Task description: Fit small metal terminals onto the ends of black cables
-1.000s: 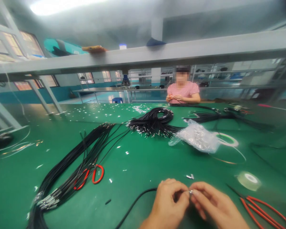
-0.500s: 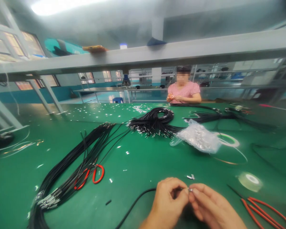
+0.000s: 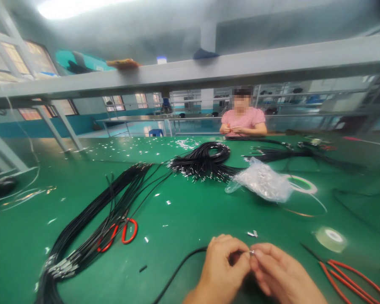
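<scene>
small metal piece (image 3: 252, 252): mostly covered by fingertips; form too small to tell. black cable (image 3: 182, 267): one end cut off by the near edge, the other running out of sight behind the left hand (image 3: 223, 261). left hand and right hand (image 3: 280, 270): wrists cropped near. red-handled scissors (image 3: 134, 232), left: blades hidden among cables. cable bundle (image 3: 79, 219), left: cropped near. red-handled tool (image 3: 351, 274), right: handle ends cropped. plastic bag (image 3: 266, 181): contents blurred; hides part of white reel (image 3: 307, 187). co-worker's hands (image 3: 232, 129), far: orange-red item too small to identify.
</scene>
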Motion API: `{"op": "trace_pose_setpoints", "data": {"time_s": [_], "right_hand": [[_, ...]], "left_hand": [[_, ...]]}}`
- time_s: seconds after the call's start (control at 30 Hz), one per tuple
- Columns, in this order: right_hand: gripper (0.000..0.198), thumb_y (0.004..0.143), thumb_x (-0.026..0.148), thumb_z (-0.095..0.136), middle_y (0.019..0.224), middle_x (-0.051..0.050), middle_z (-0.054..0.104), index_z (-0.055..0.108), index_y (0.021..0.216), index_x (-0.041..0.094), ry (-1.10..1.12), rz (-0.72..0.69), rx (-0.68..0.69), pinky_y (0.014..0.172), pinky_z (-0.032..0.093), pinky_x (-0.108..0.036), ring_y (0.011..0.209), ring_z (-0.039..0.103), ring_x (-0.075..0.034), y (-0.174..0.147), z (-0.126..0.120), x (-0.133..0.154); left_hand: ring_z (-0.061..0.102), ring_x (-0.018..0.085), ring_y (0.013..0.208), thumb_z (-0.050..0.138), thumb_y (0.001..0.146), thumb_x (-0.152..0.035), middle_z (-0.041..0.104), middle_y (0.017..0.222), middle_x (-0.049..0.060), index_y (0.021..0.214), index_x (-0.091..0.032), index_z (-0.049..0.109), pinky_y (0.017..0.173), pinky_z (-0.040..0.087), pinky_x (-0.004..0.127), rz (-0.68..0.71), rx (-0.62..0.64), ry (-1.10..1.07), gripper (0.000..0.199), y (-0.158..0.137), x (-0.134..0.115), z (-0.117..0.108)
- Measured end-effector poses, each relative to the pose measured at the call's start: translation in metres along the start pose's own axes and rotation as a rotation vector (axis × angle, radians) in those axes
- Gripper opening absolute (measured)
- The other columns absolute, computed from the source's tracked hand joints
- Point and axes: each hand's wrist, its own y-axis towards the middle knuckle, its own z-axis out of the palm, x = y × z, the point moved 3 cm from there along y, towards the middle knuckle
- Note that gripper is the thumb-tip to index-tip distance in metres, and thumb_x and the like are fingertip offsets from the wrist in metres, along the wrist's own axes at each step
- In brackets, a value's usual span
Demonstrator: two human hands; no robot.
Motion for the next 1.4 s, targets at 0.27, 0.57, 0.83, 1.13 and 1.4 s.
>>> {"op": "trace_pose_setpoints", "data": {"time_s": [0.27,0.57,0.83,1.13,1.4], "right_hand": [[0.048,0.061,0.061,0.078,0.053,-0.001,0.06,0.067,0.073,0.016,-0.279,-0.186,-0.02,0.038,0.04,-0.017,0.045,0.048,-0.011,-0.001,0.002,0.009],[0.048,0.06,0.058,0.08,0.055,-0.002,0.061,0.066,0.074,0.014,-0.206,-0.081,-0.013,0.039,0.039,-0.017,0.045,0.048,-0.011,0.001,-0.001,0.005],[0.034,0.08,0.056,0.06,0.057,0.002,0.06,0.062,0.081,0.022,-0.676,-0.328,-0.004,0.044,0.041,-0.02,0.045,0.051,-0.013,0.004,-0.015,-0.003],[0.035,0.08,0.055,0.061,0.059,0.001,0.061,0.062,0.078,0.02,-0.646,-0.289,0.03,0.043,0.043,-0.019,0.047,0.053,-0.013,0.004,-0.013,0.004],[0.051,0.063,0.064,0.074,0.053,-0.001,0.059,0.064,0.07,0.015,-0.375,-0.154,0.009,0.037,0.039,-0.017,0.045,0.05,-0.011,0.004,-0.005,0.007]], "left_hand": [[0.05,0.014,0.062,0.06,0.076,-0.011,0.056,0.058,-0.002,0.064,-0.018,0.07,0.067,0.035,0.027,-0.028,0.021,0.015,0.017,-0.001,-0.002,-0.001],[0.051,0.014,0.063,0.06,0.077,-0.012,0.057,0.059,-0.002,0.066,-0.018,0.07,0.069,0.035,0.027,-0.017,0.015,0.014,0.016,-0.002,0.0,0.0],[0.05,0.015,0.065,0.057,0.081,-0.014,0.058,0.063,-0.001,0.069,-0.018,0.068,0.071,0.034,0.028,-0.021,0.039,0.037,0.018,0.0,0.0,0.0],[0.051,0.015,0.068,0.054,0.082,-0.018,0.061,0.069,0.001,0.073,-0.014,0.069,0.064,0.037,0.024,-0.148,0.045,-0.204,0.018,-0.002,0.006,0.002],[0.046,0.012,0.06,0.056,0.077,-0.02,0.055,0.061,-0.001,0.072,-0.011,0.067,0.058,0.036,0.023,-0.216,0.093,-0.411,0.015,0.0,0.007,0.002]]}}
